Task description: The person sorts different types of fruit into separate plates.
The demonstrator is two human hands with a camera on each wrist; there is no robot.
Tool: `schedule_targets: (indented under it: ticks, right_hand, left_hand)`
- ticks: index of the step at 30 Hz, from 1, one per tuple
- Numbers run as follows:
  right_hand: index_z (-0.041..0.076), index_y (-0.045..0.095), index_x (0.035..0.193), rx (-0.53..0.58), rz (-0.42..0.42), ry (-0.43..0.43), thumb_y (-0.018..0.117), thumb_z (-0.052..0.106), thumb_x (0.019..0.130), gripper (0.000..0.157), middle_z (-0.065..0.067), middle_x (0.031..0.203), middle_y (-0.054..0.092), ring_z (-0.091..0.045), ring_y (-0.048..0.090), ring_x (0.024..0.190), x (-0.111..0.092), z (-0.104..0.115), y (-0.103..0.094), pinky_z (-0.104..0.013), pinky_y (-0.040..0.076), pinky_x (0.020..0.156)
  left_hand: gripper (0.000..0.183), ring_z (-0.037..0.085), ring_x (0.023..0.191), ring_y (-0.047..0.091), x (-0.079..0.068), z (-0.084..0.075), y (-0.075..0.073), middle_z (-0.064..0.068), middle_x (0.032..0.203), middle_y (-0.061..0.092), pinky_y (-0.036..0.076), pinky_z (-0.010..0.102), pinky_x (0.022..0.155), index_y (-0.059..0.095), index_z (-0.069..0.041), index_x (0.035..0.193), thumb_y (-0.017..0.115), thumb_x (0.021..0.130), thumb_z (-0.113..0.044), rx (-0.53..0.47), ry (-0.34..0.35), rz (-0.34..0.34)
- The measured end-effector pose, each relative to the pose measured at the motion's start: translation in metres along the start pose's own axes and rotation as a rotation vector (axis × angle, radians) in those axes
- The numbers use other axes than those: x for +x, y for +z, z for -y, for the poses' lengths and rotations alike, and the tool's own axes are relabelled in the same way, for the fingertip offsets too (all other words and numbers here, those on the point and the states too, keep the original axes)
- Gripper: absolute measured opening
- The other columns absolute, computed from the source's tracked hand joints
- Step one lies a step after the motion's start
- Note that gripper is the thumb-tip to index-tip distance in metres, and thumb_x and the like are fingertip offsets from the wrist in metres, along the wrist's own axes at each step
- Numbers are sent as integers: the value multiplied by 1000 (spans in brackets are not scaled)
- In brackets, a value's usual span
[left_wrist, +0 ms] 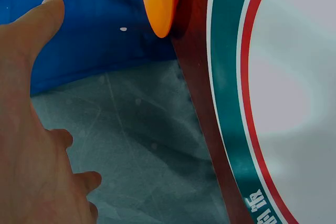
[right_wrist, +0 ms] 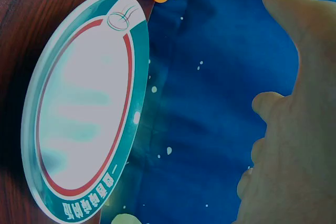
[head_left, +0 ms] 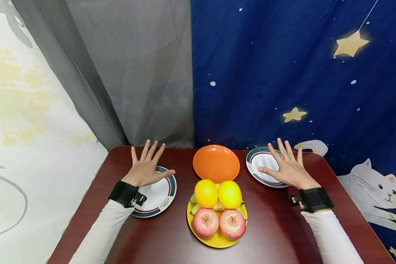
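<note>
The left hand (head_left: 144, 172), fingers straight and spread apart, hung over the left green-rimmed white plate (head_left: 155, 192); the right hand (head_left: 290, 168), likewise splayed, hung over the right green-rimmed white plate (head_left: 262, 161). Between them on the reddish-brown table (head_left: 267, 227), a yellow plate (head_left: 216, 242) held two red apples (head_left: 206, 223) at the near side, two yellow citrus fruits (head_left: 206, 193) behind, and greenish bananas (head_left: 195, 209) partly hidden. An orange plate (head_left: 216, 163) lay just beyond.

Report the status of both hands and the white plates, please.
Left hand and right hand spread, holding nothing. Left white plate, right white plate ungripped, on table. Fruit on yellow plate stands between; nothing seen blocking either.
</note>
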State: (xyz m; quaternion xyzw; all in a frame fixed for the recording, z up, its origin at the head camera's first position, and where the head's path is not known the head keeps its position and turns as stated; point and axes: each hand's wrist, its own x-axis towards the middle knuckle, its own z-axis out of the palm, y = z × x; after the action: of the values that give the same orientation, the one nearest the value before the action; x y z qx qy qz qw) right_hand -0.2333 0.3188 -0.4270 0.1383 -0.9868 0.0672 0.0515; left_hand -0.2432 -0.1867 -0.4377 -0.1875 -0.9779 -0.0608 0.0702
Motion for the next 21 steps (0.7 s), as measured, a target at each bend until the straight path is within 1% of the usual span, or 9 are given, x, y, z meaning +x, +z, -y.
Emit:
schedule_targets:
  ticks: [5, 9, 11, 13, 15, 17, 19, 21]
  right_hand:
    - [13, 9, 152, 1, 6, 1, 47, 72, 81, 100, -19, 155, -11, -35, -21, 136, -2, 1, 1, -70, -20, 99]
    - [14, 9, 152, 2, -5, -8, 48, 72, 80, 100, -18, 155, -11, -34, -21, 136, -2, 3, 0, -69, -20, 99]
    - [15, 10, 152, 13, -16, -20, 49, 72, 80, 100, -18, 156, -11, -32, -20, 137, -3, 5, -2, -68, -19, 101]
    - [16, 11, 152, 38, -27, -34, 52, 70, 80, 99, -17, 156, -8, -31, -17, 138, -3, 9, -6, -67, -16, 103]
    - [18, 13, 152, 88, -35, -49, 54, 68, 80, 97, -16, 157, -2, -32, -9, 140, -4, 15, -11, -67, -9, 106]
    - [22, 16, 152, 151, -44, -58, 55, 66, 80, 92, -14, 157, 9, -33, 5, 140, -6, 25, -16, -67, 6, 107]
    - [27, 19, 151, 231, -48, -78, 57, 63, 82, 86, -12, 155, 21, -33, 21, 137, -10, 39, -20, -67, 21, 104]
    - [32, 23, 149, 307, -53, -97, 58, 61, 82, 81, -7, 151, 31, -29, 33, 132, -15, 55, -22, -65, 33, 99]
  left_hand:
    - [102, 31, 140, -10, -2, -1, -1, 9, 158, 1, -8, 74, 101, 2, -26, 152, 36, 75, -84, -6, 1, 2]
    - [101, 30, 140, -11, -2, -3, -1, 10, 158, 3, -12, 72, 100, 4, -25, 152, 39, 76, -81, -41, 7, 5]
    - [99, 30, 140, -10, -2, -5, -2, 11, 157, 8, -11, 73, 100, 8, -23, 152, 42, 77, -79, -71, 28, -12]
    - [95, 30, 140, -5, -3, -6, -4, 12, 156, 16, -5, 75, 100, 14, -21, 152, 46, 79, -75, -112, 58, -42]
    - [88, 29, 140, 4, -6, -8, -6, 12, 152, 27, 4, 75, 101, 23, -19, 150, 50, 82, -68, -163, 93, -83]
    - [76, 28, 139, 15, -11, -9, -9, 11, 147, 37, 16, 71, 103, 35, -17, 145, 55, 85, -59, -229, 114, -127]
    - [62, 26, 134, 28, -19, -6, -11, 10, 140, 45, 30, 64, 101, 46, -15, 139, 58, 88, -50, -293, 106, -163]
    - [50, 23, 127, 39, -30, 0, -10, 8, 134, 51, 40, 57, 97, 53, -15, 132, 59, 90, -42, -351, 68, -198]
